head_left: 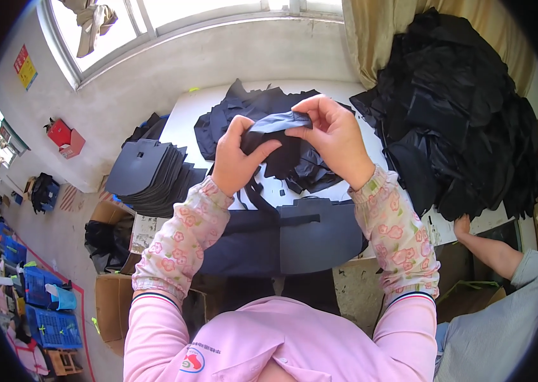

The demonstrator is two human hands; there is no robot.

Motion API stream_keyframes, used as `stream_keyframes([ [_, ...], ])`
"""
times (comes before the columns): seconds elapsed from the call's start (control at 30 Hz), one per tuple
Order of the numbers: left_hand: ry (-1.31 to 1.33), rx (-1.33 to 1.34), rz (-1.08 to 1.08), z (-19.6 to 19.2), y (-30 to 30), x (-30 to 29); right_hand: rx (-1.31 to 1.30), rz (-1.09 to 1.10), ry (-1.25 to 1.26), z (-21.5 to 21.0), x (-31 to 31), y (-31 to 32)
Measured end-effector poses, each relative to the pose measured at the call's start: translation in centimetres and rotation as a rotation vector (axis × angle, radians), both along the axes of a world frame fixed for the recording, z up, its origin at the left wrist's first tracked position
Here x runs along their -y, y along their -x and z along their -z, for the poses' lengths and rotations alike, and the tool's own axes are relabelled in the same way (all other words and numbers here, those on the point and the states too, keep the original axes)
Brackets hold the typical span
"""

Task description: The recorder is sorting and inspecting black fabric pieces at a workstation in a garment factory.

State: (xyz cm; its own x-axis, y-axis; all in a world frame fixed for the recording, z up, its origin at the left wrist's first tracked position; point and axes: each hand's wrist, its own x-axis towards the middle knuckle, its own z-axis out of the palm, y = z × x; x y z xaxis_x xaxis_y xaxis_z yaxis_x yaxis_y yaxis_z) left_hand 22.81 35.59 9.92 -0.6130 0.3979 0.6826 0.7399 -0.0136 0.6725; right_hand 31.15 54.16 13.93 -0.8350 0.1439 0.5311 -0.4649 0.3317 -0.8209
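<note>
A dark fabric piece (276,122) is raised above the table, its upper edge catching light as grey-blue. My left hand (238,156) pinches its left end between thumb and fingers. The other end is gripped by my right hand (336,139), thumb below and fingers on top. Part of the fabric hangs down between the hands and merges with the dark pile (218,124) behind it. Below my hands, a stiff dark-grey panel (320,237) lies on black cloth (237,239) at the table's near edge. A black strap (257,198) trails beside the panel.
A stack of dark panels (145,175) stands on the left. A tall heap of black fabric (453,114) fills the right side of the white table (183,118). Another person's arm (488,248) reaches under that heap. Cardboard boxes (113,305) are at lower left.
</note>
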Motion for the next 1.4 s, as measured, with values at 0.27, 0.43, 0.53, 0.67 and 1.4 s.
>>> stream_keyframes([
  [0.27, 0.169, -0.219, -0.234, 0.1, 1.5, 3.9, -0.194, 0.231, -0.348, -1.1, -0.1, -1.5],
  [0.43, 0.217, -0.376, -0.364, -0.5, 2.2, 5.8, -0.308, 0.398, -0.453, -0.4, -0.5, -1.2],
  [0.53, 0.247, -0.552, -0.51, -0.4, 3.0, 8.0, -0.36, 0.458, -0.524, -0.2, -1.1, -1.5],
  [0.67, 0.303, -0.319, -0.511, -0.4, 2.8, 10.9, -0.382, 0.462, -0.527, -0.3, -1.3, -2.5],
  [1.4, 1.328, 0.564, 0.319, 2.2, -1.7, 25.6, 0.941, -0.684, -0.134, 6.7, -4.7, -14.2],
])
